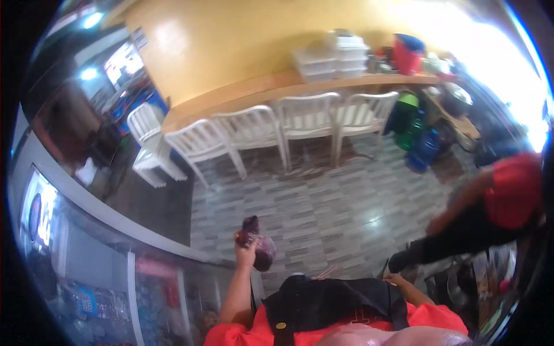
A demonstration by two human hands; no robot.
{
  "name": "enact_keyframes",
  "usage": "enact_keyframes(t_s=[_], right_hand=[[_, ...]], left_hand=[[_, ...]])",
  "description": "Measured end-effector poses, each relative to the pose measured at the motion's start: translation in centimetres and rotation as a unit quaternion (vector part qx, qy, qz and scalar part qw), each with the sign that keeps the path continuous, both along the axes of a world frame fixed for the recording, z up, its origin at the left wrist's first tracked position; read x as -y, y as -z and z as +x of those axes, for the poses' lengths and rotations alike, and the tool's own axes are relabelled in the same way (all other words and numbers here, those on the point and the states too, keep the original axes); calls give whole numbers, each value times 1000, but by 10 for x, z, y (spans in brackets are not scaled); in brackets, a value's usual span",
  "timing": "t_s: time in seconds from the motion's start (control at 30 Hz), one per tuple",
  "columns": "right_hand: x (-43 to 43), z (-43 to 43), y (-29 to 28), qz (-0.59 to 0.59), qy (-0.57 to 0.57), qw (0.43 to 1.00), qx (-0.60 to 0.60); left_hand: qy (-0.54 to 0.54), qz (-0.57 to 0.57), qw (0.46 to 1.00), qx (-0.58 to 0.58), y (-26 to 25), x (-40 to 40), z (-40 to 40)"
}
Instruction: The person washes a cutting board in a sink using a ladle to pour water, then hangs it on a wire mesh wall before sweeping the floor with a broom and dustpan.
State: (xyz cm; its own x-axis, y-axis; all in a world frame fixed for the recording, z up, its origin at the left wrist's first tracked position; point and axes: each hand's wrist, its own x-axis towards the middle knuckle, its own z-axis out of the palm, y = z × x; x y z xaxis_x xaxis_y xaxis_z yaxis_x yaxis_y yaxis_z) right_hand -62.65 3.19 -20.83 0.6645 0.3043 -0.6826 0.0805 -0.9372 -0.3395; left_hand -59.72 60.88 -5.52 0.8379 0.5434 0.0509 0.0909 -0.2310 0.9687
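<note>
My left hand, with the arm held out to the left of the apron, is closed around a dark purple, shiny item. It has a narrower upper part and a rounded lower part; blur hides exactly what it is. My right hand is at the right edge of my black apron, closed on a slim thing that looks like a knife, its thin end pointing away from me. The fingers of that hand are small and blurred.
A glass-fronted cabinet with bottles stands at left. Ahead, white plastic chairs line a wooden counter bearing plastic containers. Blue and green water jugs sit on the floor. Another person in red is at right.
</note>
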Motion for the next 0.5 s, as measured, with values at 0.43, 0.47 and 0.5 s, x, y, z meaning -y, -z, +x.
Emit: enact_keyframes(t_s=[0.43,0.47,0.5], right_hand=[[-298,405,-24,207,312,916,-141],[-331,416,-36,168,258,945,-113],[-356,433,-47,129,209,966,-79]], left_hand=[[-380,-81,916,102,-4,-260,139],[-416,-81,901,96,0,-280,143],[-432,-86,892,100,0,-299,155]])
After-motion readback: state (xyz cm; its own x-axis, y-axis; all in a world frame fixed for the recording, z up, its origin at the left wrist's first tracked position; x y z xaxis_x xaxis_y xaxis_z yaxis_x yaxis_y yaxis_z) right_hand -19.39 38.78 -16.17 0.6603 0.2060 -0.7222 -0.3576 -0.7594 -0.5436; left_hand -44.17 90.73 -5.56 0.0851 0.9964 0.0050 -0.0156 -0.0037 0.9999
